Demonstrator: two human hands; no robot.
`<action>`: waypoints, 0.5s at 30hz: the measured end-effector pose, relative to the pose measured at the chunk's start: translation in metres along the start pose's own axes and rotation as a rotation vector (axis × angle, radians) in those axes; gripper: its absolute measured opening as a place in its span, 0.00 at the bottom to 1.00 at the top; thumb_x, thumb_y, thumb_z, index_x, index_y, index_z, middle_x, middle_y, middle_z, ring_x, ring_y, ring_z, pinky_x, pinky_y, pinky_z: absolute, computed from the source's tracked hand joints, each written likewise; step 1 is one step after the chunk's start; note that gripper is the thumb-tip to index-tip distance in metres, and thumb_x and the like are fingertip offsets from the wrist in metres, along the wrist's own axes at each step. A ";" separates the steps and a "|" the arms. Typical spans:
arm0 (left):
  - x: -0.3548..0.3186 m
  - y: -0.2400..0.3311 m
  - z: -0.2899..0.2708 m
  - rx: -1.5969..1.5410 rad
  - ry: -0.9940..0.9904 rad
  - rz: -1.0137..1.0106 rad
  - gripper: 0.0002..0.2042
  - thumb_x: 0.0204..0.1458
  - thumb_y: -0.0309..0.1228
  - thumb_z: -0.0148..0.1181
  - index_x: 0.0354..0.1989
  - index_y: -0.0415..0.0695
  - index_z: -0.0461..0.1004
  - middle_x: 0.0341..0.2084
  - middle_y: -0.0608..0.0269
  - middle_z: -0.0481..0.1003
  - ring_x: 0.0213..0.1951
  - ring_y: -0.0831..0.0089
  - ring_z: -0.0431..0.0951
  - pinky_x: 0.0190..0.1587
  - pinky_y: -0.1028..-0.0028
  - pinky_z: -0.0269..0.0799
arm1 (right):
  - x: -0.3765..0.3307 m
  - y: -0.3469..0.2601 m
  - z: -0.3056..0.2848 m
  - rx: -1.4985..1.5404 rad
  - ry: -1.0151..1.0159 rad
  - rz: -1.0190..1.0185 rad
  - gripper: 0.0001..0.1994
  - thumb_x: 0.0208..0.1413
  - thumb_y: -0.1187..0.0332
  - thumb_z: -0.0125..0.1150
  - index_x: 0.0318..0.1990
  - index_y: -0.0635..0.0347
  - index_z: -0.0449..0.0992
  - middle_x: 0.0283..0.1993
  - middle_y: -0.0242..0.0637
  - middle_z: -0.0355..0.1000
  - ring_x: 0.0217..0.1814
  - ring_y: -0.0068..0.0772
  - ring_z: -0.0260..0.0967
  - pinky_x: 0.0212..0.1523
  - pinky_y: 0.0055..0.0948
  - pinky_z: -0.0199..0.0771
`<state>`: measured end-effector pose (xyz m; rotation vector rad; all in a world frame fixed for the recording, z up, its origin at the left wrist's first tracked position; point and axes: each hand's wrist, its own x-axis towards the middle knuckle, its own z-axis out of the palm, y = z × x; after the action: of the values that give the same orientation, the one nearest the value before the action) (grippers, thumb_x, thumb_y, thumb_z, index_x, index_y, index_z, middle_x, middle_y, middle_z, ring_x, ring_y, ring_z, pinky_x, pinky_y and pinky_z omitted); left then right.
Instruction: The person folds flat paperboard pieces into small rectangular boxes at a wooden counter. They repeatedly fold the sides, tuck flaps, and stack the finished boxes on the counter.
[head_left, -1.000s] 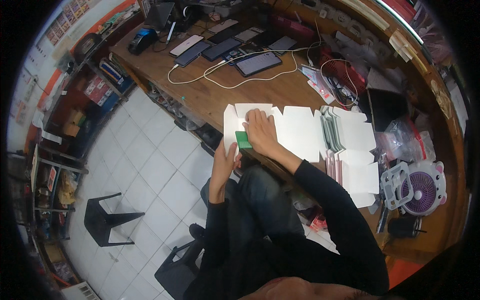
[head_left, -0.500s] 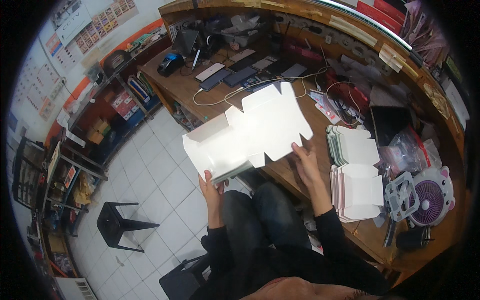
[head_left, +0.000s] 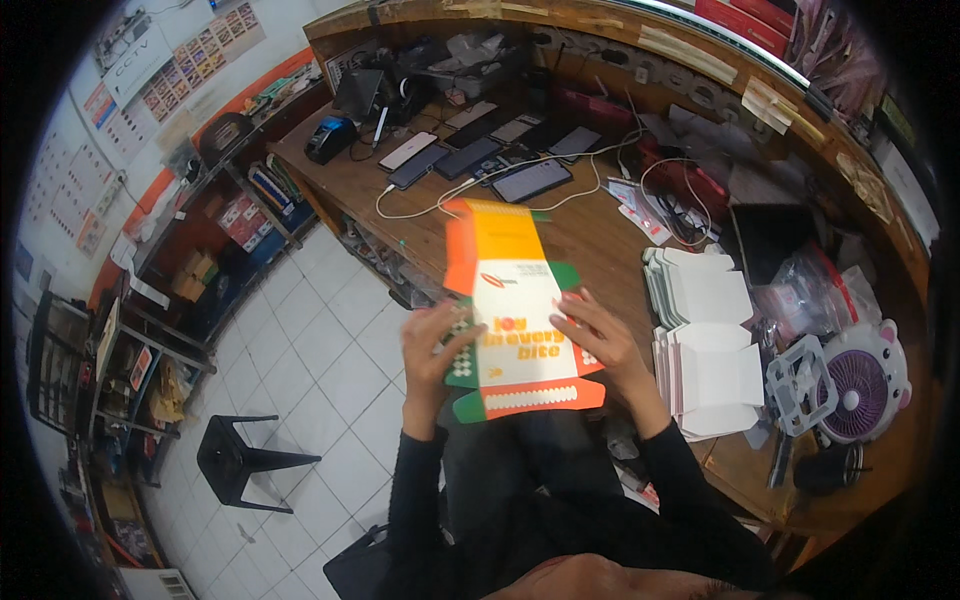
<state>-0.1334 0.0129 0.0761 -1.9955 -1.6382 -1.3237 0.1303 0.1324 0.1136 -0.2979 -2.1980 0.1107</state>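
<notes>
The flat carton blank (head_left: 512, 315) is white in the middle with orange flaps, green corners and a green-and-white chequered edge. Beside it lie stacks of plain white blanks (head_left: 712, 355) on the brown wooden desk (head_left: 590, 235), near a purple-and-white fan (head_left: 865, 380).

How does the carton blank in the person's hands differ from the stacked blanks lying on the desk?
The held carton blank shows a printed face in orange, yellow, white and green; the stacked blanks show plain white. The held one is lifted off the desk, gripped at its sides by the left hand and right hand; the stacked ones lie flat on the wooden desk, untouched. The held one is single; the others are piled. Both are flat, unfolded, die-cut card.
</notes>
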 end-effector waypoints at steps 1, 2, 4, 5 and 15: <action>0.010 0.006 -0.008 0.112 -0.244 0.157 0.21 0.47 0.24 0.62 0.53 0.48 0.73 0.51 0.60 0.74 0.52 0.64 0.75 0.57 0.66 0.66 | -0.015 0.004 -0.002 0.027 -0.124 0.097 0.19 0.49 0.78 0.59 0.50 0.55 0.79 0.51 0.44 0.75 0.52 0.42 0.75 0.56 0.40 0.74; 0.003 0.008 -0.006 -0.024 -0.324 0.074 0.20 0.43 0.23 0.63 0.49 0.48 0.76 0.46 0.63 0.77 0.51 0.65 0.76 0.56 0.67 0.67 | -0.029 0.004 -0.002 0.076 -0.245 0.188 0.19 0.49 0.78 0.59 0.50 0.55 0.79 0.51 0.44 0.75 0.51 0.41 0.75 0.54 0.39 0.75; -0.020 0.002 0.003 -0.220 -0.517 -0.076 0.20 0.42 0.24 0.67 0.48 0.46 0.76 0.41 0.63 0.79 0.47 0.64 0.78 0.51 0.70 0.71 | -0.046 0.010 0.004 0.261 -0.353 0.330 0.14 0.51 0.77 0.62 0.47 0.59 0.80 0.47 0.43 0.77 0.43 0.36 0.76 0.45 0.34 0.75; -0.021 0.000 0.003 -0.264 -0.542 -0.219 0.20 0.44 0.25 0.67 0.48 0.44 0.76 0.41 0.61 0.80 0.45 0.64 0.79 0.49 0.70 0.72 | -0.043 0.011 0.005 0.339 -0.381 0.503 0.13 0.51 0.74 0.63 0.46 0.60 0.80 0.44 0.43 0.78 0.42 0.34 0.77 0.44 0.33 0.75; -0.005 -0.028 0.057 -0.475 -0.426 -0.705 0.25 0.51 0.34 0.66 0.55 0.35 0.70 0.37 0.56 0.79 0.33 0.73 0.77 0.34 0.74 0.72 | -0.011 0.049 0.042 0.215 -0.395 0.866 0.18 0.51 0.65 0.67 0.44 0.71 0.78 0.37 0.44 0.79 0.39 0.31 0.76 0.41 0.32 0.73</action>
<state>-0.1305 0.0580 0.0307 -2.1475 -2.6025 -1.7246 0.1117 0.1783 0.0708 -1.1644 -2.2511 0.9377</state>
